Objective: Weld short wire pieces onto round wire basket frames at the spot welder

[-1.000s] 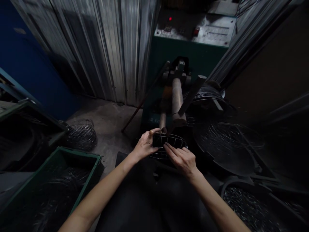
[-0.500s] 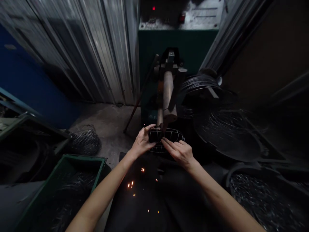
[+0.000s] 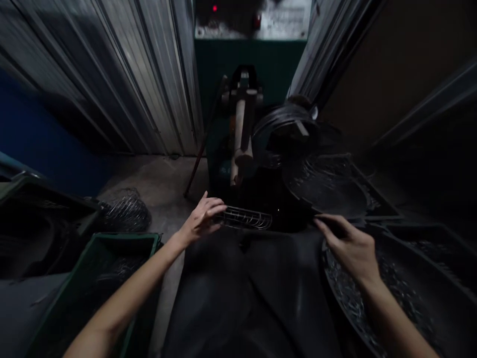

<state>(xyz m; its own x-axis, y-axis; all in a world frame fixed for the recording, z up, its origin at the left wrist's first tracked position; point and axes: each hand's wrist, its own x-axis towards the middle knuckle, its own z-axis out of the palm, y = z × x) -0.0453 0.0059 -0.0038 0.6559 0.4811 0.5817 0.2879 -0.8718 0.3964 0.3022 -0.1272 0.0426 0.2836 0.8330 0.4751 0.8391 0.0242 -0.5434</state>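
Note:
My left hand (image 3: 203,219) is closed on the left end of a curved wire cage (image 3: 248,218), which hangs above my dark-covered lap. The spot welder's electrode arm (image 3: 241,134) is ahead, apart from the cage. Off to the right, my right hand (image 3: 346,238) is above the near edge of a round tub (image 3: 337,298) of small metal pieces. Its thumb and fingers are pinched together; whatever is between them, if anything, is too dark to make out.
A green crate (image 3: 95,263) with wire pieces stands at the left, near a wire bundle (image 3: 126,211) on the floor. Wire coils (image 3: 286,119) and a wide dark basin (image 3: 324,194) are at the right. A corrugated metal wall (image 3: 149,74) rises behind.
The wire cage has come back from the electrode and turned in my left hand. My right hand has left it and moved right to the tub. The sparks over my lap are gone.

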